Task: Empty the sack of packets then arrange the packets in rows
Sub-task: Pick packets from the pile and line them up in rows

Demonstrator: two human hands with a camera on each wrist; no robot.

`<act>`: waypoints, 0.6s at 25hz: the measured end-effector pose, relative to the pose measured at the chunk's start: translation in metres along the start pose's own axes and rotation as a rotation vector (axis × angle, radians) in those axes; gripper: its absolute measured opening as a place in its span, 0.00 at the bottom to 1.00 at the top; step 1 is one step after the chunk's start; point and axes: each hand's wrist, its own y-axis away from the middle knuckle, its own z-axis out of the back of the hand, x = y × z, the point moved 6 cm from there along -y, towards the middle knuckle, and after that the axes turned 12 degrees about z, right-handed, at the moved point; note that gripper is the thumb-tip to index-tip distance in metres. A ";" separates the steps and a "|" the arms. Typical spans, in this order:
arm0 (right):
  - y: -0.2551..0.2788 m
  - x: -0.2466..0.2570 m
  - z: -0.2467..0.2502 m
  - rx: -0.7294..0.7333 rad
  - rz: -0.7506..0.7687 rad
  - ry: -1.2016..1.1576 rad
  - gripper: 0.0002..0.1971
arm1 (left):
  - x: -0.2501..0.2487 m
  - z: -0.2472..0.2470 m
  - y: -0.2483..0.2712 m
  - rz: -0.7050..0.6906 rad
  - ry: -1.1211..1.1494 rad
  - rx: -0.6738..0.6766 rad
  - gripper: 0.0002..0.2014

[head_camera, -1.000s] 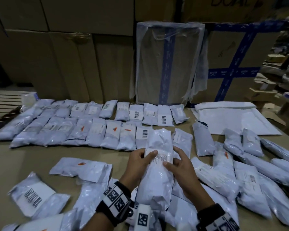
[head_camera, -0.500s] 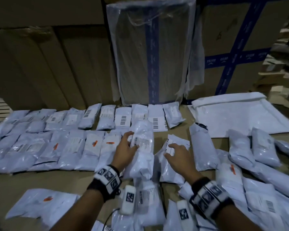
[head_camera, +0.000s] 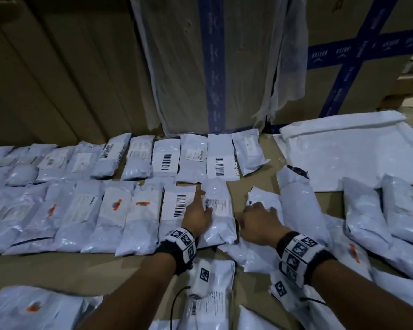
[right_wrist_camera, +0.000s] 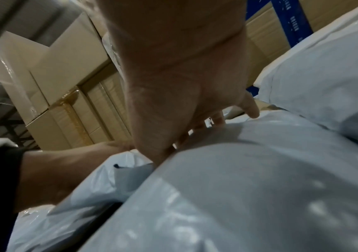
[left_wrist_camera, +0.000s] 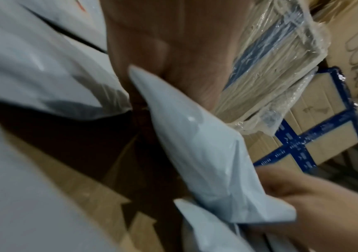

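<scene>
Boxes [head_camera: 57, 75]: brown cardboard, stacked as a wall along the far edge of the table; one at centre wrapped in clear film with a blue tape stripe [head_camera: 215, 67]; one at right crossed with blue tape [head_camera: 343, 75].
Table [head_camera: 45, 270]: brown cardboard-coloured top, bare strip near the front left.
Sack [head_camera: 358, 158]: white, flat, lying at far right against the boxes; looks emptied.
Back row [head_camera: 167, 158]: white packets side by side, labels up, running from far left to the centre below the wrapped box.
Front row [head_camera: 81, 215]: second line of white packets just nearer than the back row, touching edge to edge, several with orange marks.
Loose packets [head_camera: 367, 210]: unsorted heap at right, overlapping; more in the near foreground.
Newest packet [head_camera: 218, 210]: at the right end of the front row, lengthwise, label up, lying flat beside the barcode packet [head_camera: 177, 206].
Left hand [head_camera: 197, 215]: resting on the left edge of the newest packet, index finger stretched forward, fingers relaxed, no grasp seen; wrist view blurred.
Right hand [head_camera: 260, 220]: palm down on a crumpled packet [head_camera: 262, 198] just right of the row; fingers bent over its top, thumb tucked at its near edge in the wrist view; firmness of the grasp not certain.
</scene>
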 end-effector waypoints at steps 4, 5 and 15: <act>-0.007 -0.009 0.017 -0.114 -0.105 0.034 0.06 | -0.027 0.006 0.010 -0.267 -0.588 -0.279 0.28; -0.009 -0.008 0.019 -0.180 -0.115 0.037 0.09 | -0.031 0.001 0.011 -0.327 -0.682 -0.202 0.30; 0.010 -0.029 -0.028 -0.151 -0.366 -0.192 0.36 | 0.008 -0.043 0.000 -0.213 -0.966 0.251 0.38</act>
